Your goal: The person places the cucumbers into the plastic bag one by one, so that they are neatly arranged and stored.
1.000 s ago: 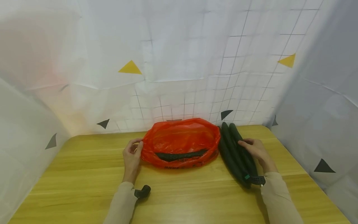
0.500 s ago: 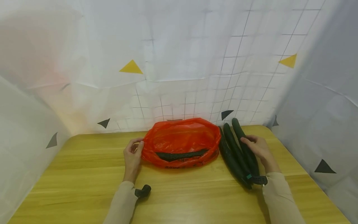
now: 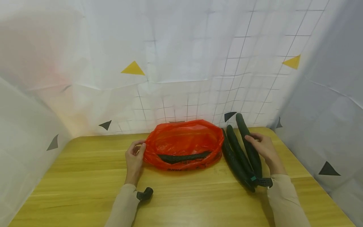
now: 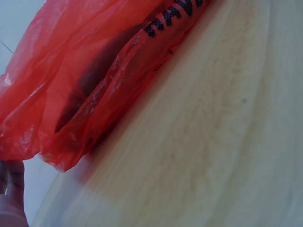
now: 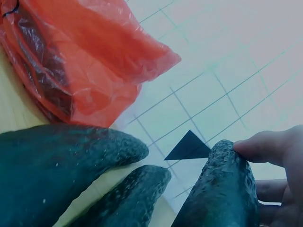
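Observation:
A red plastic bag (image 3: 184,142) lies open-mouthed on the table, and a dark green cucumber (image 3: 184,157) rests inside it. My left hand (image 3: 134,157) pinches the bag's left edge between thumb and fingers; only a bit of that hand (image 4: 13,194) shows in the left wrist view. Right of the bag lie two cucumbers (image 3: 232,160) (image 3: 239,149) side by side. My right hand (image 3: 263,149) grips the rightmost cucumber (image 3: 249,146), whose far end is tilted up. In the right wrist view the thumb (image 5: 260,146) presses this cucumber (image 5: 220,194) near its tip, other fingers behind.
The wooden table (image 3: 181,201) has its back edge close to a white sheet (image 3: 181,47) with grid lines and several black and yellow triangles. More white sheeting (image 3: 331,94) stands at the right. Black camera mounts (image 3: 144,194) sit on both wrists.
The rightmost cucumber has slid away from the other two, its far end shifting back and upward with my right hand on it. The left hand and bag have stayed put.

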{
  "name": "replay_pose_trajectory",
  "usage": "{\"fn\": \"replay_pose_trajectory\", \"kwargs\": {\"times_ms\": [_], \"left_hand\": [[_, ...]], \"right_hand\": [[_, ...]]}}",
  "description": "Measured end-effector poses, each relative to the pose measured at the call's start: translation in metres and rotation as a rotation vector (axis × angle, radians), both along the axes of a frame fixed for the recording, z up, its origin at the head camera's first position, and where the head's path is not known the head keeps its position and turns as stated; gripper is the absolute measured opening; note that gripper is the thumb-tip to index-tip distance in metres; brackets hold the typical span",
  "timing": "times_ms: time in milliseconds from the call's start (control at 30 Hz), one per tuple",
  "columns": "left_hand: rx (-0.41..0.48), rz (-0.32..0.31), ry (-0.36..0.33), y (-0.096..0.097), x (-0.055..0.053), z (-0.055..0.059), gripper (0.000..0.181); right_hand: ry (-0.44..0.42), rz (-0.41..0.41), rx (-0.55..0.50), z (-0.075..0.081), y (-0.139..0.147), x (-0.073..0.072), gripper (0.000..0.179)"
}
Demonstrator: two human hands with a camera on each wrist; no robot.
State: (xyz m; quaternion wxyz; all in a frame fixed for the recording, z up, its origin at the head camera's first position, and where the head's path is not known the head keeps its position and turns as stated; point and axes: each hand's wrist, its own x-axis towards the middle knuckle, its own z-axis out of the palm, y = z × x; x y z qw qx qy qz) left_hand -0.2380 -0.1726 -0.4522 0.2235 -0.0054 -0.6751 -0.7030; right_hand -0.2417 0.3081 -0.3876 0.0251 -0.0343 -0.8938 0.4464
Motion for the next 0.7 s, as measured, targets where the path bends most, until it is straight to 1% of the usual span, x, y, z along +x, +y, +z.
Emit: {"fn": "replay_pose_trajectory", "kwargs": {"times_ms": [167,233,333,467,700], "left_hand": [[0.002,-0.024,0.014,0.003,0.01,0.014,0.026],[0.001,-0.025,0.014,0.005,0.013,0.019,0.027],[-0.007,-0.019,0.006,0.005,0.014,0.02,0.027],[-0.011,-0.018,0.013,0.004,0.013,0.019,0.026],[-0.004,-0.023,0.006,0.004,0.013,0.018,0.024]], "right_hand": [[0.014,-0.004,-0.019,0.007,-0.002,0.002,0.074],[0.022,-0.007,-0.025,0.009,-0.003,0.003,0.074],[0.037,-0.012,-0.039,0.013,-0.004,0.003,0.074],[0.067,-0.023,-0.06,0.017,-0.006,0.005,0.075],[0.146,-0.055,-0.047,0.022,-0.008,0.008,0.069]]}}
